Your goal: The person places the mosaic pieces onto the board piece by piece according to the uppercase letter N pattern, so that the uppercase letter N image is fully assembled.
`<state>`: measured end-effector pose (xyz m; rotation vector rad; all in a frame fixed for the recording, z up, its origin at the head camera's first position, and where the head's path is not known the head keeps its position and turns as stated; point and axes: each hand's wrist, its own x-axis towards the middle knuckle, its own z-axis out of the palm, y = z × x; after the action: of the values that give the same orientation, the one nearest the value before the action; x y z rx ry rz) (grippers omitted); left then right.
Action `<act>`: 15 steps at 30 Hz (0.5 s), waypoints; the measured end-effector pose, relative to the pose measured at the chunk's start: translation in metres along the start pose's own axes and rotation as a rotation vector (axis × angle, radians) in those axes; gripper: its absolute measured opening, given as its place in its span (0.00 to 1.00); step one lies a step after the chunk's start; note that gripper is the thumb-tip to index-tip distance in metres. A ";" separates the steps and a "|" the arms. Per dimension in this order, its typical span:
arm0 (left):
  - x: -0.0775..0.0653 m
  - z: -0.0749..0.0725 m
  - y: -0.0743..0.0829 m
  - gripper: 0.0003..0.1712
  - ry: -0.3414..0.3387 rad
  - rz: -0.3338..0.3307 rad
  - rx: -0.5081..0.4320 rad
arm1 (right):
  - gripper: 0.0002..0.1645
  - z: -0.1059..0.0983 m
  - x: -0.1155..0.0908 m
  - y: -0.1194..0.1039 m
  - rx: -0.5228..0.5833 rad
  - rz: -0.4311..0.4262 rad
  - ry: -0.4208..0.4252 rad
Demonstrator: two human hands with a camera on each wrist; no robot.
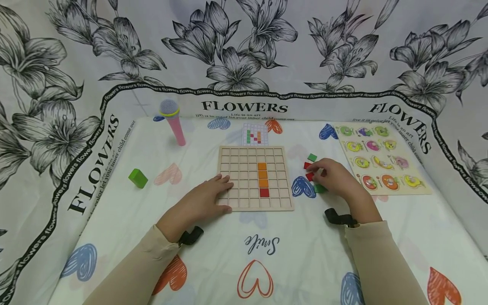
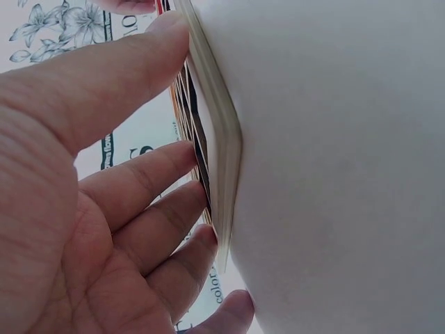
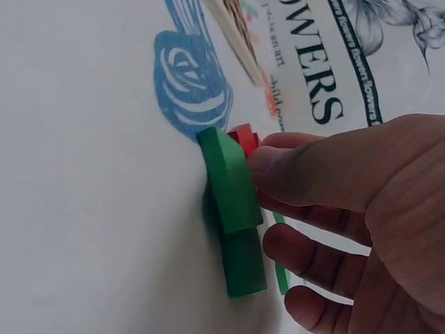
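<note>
My left hand (image 1: 203,195) rests on the left side of a wooden grid board (image 1: 244,203), fingers spread on its edge and thumb at the near corner. In the left wrist view, fingertips lie along the board's edge (image 2: 226,146). Several orange squares (image 1: 263,173) and one red square (image 1: 264,192) stand in a column on the grid. To the right, the thumb and bent index finger of my right hand (image 1: 335,176) are at a red block (image 3: 241,136); I cannot tell whether they pinch it. Green blocks (image 3: 233,184) lie beside the thumb.
A pattern card (image 1: 255,133) lies behind the board. A pink toy microphone (image 1: 176,127) stands at the back left, with a green block (image 1: 138,178) nearer. At right lies a fruit picture board (image 1: 381,159). Another green piece (image 1: 312,157) lies beyond the right hand.
</note>
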<state>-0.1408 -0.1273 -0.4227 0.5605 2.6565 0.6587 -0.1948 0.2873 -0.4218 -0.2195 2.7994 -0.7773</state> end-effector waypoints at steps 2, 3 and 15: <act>0.000 0.000 0.000 0.46 0.001 0.002 0.001 | 0.17 -0.001 0.000 0.001 -0.004 -0.004 -0.006; 0.000 0.000 0.000 0.46 0.001 0.002 -0.001 | 0.17 -0.001 0.000 0.001 -0.006 -0.004 -0.009; -0.001 -0.002 0.002 0.46 0.002 0.003 -0.005 | 0.13 0.000 0.000 -0.002 -0.002 0.009 -0.026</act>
<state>-0.1396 -0.1270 -0.4202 0.5631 2.6555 0.6675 -0.1946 0.2858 -0.4206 -0.2155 2.7753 -0.7638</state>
